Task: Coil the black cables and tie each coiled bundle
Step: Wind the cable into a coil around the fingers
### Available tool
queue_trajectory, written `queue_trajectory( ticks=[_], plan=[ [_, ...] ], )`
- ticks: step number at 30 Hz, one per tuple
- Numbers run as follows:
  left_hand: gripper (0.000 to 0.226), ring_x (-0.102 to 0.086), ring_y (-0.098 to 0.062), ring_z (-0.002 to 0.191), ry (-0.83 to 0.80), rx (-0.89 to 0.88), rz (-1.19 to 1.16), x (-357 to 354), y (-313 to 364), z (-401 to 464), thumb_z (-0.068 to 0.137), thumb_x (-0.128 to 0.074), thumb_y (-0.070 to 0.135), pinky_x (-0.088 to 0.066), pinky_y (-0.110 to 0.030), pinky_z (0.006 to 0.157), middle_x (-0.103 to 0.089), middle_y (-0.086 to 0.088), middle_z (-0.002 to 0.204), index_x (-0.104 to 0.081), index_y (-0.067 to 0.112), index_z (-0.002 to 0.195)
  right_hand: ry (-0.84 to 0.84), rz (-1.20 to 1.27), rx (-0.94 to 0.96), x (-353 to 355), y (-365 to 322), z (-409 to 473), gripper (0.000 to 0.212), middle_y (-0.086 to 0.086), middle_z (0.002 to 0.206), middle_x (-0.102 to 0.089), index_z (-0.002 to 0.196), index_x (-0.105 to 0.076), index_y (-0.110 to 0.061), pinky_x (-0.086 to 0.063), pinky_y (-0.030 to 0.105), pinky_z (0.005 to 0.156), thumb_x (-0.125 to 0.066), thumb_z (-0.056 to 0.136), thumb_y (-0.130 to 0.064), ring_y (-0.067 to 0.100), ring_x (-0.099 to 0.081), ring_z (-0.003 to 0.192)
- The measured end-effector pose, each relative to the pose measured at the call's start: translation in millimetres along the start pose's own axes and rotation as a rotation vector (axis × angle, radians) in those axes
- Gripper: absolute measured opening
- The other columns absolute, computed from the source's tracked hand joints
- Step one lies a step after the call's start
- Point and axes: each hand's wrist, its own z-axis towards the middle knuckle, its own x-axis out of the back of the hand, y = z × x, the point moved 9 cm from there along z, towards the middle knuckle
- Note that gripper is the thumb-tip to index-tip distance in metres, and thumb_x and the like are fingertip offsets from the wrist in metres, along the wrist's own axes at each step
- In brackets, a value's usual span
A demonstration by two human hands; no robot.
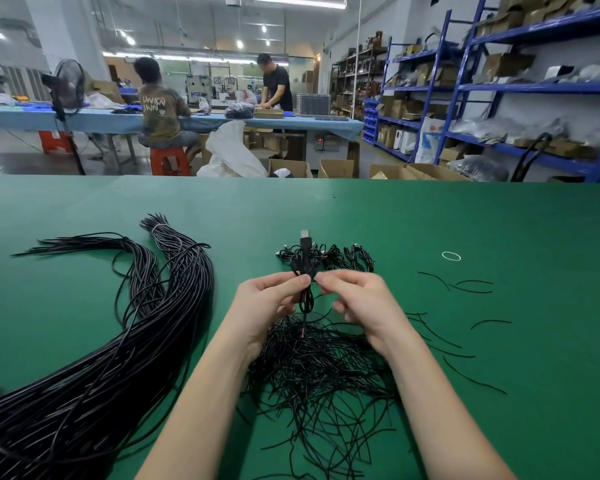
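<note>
A coiled black USB cable [305, 263] stands upright between my hands, its silver plug pointing away from me. My left hand [269, 303] grips the coil's lower part with thumb and fingers. My right hand [355, 297] pinches at the coil's middle with curled fingertips; whether a tie sits between them is hidden. Behind the coil lies a row of tied coiled bundles [336, 256]. A thick sheaf of long uncoiled black cables [129, 341] sweeps across the left of the green table [499, 220]. Under my wrists is a heap of short black twist ties [319, 372].
Several loose ties [465, 289] lie scattered to the right, and a white rubber band [451, 256] rests farther back. Beyond the table's far edge two people work at a blue bench, with cardboard boxes on the floor and blue shelving at the right.
</note>
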Motion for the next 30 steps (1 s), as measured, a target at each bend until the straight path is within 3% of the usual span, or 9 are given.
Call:
queue_trajectory(
  ticks=[3, 5, 7, 10, 13, 16, 23, 26, 30],
  plan=[
    [0.038, -0.065, -0.006, 0.073, -0.010, 0.060, -0.093, 0.6, -3.5, -0.5, 0.076, -0.082, 0.018, -0.049, -0.017, 0.061, -0.075, -0.002, 0.089, -0.073, 0.002, 0.109, 0.089, -0.413, 0.453, 7.9, -46.2, -11.1, 0.006, -0.021, 0.085, -0.075, 0.087, -0.079, -0.035, -0.046, 0.016, 0.053, -0.081, 0.085, -0.030, 0.008, -0.048, 0.048],
    [0.042, -0.064, -0.005, 0.070, -0.041, 0.084, -0.110, -2.9, -3.2, -1.8, 0.068, -0.083, 0.021, -0.049, -0.015, 0.056, -0.074, 0.000, 0.085, -0.074, 0.003, 0.106, 0.004, -0.533, 0.541, 4.6, -54.0, -16.8, 0.012, -0.029, 0.089, -0.073, 0.088, -0.078, -0.043, -0.051, 0.018, 0.063, -0.082, 0.084, -0.032, 0.009, -0.055, 0.055],
    [0.038, -0.061, -0.003, 0.060, -0.090, 0.117, -0.104, -8.5, -4.4, -4.5, 0.062, -0.083, 0.024, -0.048, -0.014, 0.053, -0.072, 0.003, 0.075, -0.076, 0.007, 0.095, -0.042, -0.609, 0.525, 8.0, -53.0, -17.6, 0.014, -0.031, 0.090, -0.072, 0.089, -0.078, -0.046, -0.052, 0.022, 0.068, -0.083, 0.082, -0.035, 0.011, -0.058, 0.061],
    [0.021, -0.059, -0.003, 0.054, -0.156, 0.177, -0.102, -14.6, -8.8, -8.5, 0.062, -0.081, 0.022, -0.048, -0.014, 0.051, -0.070, 0.003, 0.070, -0.076, 0.013, 0.081, -0.072, -0.597, 0.513, 13.3, -52.0, -17.4, 0.013, -0.027, 0.087, -0.074, 0.088, -0.079, -0.047, -0.050, 0.024, 0.063, -0.085, 0.079, -0.039, 0.016, -0.058, 0.061],
    [0.013, -0.062, -0.006, 0.055, -0.174, 0.238, -0.164, -15.0, -11.7, -10.4, 0.063, -0.081, 0.018, -0.050, -0.016, 0.050, -0.070, 0.000, 0.072, -0.078, 0.012, 0.074, -0.091, -0.528, 0.548, 11.3, -56.1, -20.8, 0.012, -0.023, 0.083, -0.075, 0.084, -0.080, -0.046, -0.044, 0.018, 0.055, -0.086, 0.075, -0.042, 0.019, -0.056, 0.059],
    [0.005, -0.061, -0.008, 0.054, -0.196, 0.310, -0.248, -17.7, -14.8, -15.1, 0.064, -0.080, 0.015, -0.053, -0.017, 0.050, -0.070, -0.002, 0.073, -0.079, 0.011, 0.067, -0.098, -0.451, 0.584, 9.5, -59.4, -23.3, 0.014, -0.020, 0.080, -0.075, 0.083, -0.079, -0.047, -0.039, 0.013, 0.053, -0.087, 0.072, -0.045, 0.011, -0.050, 0.054],
    [0.006, -0.061, -0.011, 0.055, -0.200, 0.316, -0.330, -18.5, -14.1, -18.6, 0.066, -0.079, 0.012, -0.054, -0.018, 0.050, -0.069, -0.007, 0.076, -0.079, 0.008, 0.070, -0.038, -0.352, 0.647, 3.7, -63.0, -26.8, 0.014, -0.019, 0.074, -0.074, 0.075, -0.078, -0.045, -0.035, 0.008, 0.053, -0.090, 0.072, -0.038, 0.003, -0.048, 0.051],
    [0.007, -0.064, -0.009, 0.057, -0.184, 0.284, -0.326, -18.8, -13.1, -15.3, 0.067, -0.079, 0.013, -0.055, -0.018, 0.051, -0.072, -0.005, 0.077, -0.079, 0.010, 0.074, 0.014, -0.300, 0.650, 8.0, -62.3, -26.0, 0.009, -0.017, 0.070, -0.073, 0.074, -0.080, -0.039, -0.034, 0.010, 0.051, -0.087, 0.073, -0.044, 0.003, -0.045, 0.050],
    [0.036, -0.063, -0.004, 0.068, -0.193, 0.044, -0.213, -21.7, 4.1, -9.7, 0.068, -0.079, 0.022, -0.051, -0.018, 0.073, -0.071, 0.005, 0.074, -0.076, 0.007, 0.100, 0.091, -0.146, 0.439, 10.7, -44.5, -13.0, 0.012, -0.013, 0.060, -0.067, 0.074, -0.081, -0.029, -0.033, 0.018, 0.047, -0.085, 0.080, -0.038, 0.007, -0.040, 0.048]
  ],
)
